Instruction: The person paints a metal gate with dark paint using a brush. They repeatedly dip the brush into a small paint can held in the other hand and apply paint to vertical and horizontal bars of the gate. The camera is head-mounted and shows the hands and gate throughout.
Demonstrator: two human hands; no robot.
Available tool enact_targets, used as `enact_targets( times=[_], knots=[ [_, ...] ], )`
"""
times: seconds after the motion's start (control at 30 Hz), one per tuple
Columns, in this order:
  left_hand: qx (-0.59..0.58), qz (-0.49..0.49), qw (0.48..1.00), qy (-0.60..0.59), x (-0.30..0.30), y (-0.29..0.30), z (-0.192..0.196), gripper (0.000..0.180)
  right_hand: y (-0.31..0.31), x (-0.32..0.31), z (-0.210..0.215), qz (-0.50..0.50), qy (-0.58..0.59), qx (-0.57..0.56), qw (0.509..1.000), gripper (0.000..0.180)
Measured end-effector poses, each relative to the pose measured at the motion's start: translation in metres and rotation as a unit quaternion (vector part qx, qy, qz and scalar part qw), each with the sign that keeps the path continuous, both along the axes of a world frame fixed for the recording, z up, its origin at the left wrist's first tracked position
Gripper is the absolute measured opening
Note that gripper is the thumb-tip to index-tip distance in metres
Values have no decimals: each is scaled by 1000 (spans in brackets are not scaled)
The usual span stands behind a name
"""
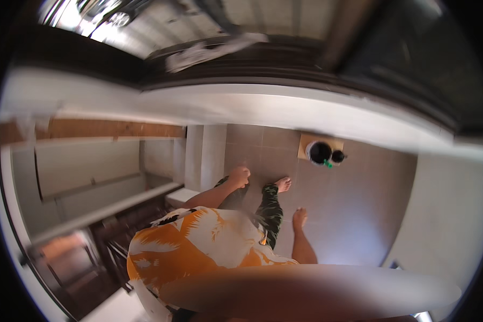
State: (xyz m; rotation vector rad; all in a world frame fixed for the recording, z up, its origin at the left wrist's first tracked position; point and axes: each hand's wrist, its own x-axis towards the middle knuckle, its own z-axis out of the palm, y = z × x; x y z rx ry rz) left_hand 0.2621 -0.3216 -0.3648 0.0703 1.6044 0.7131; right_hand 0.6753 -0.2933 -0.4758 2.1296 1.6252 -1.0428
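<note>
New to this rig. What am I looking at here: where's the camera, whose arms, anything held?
One picture, from a wide fisheye camera worn on a person's head and looking straight down, so straight edges bend near the rim. You see the wearer's own body: an orange and white patterned shirt, dark patterned trousers and a bare foot on a tiled floor. The left hand is closed in a loose fist; whether it holds anything is unclear. The right hand hangs open and empty. Further off, a dark round pot stands on a tan mat.
</note>
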Motion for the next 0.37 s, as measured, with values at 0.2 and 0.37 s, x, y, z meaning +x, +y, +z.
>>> enact_targets(
  times=[0.2, 0.37],
  knots=[
    [182, 93, 978, 39, 22, -27, 130, 39, 108, -110, 171, -29, 379, 15, 925, 8],
    [223, 30, 896, 382, -42, -184, 188, 37, 91, -317, 580, 205, 704, 125, 668, 27]
  ],
)
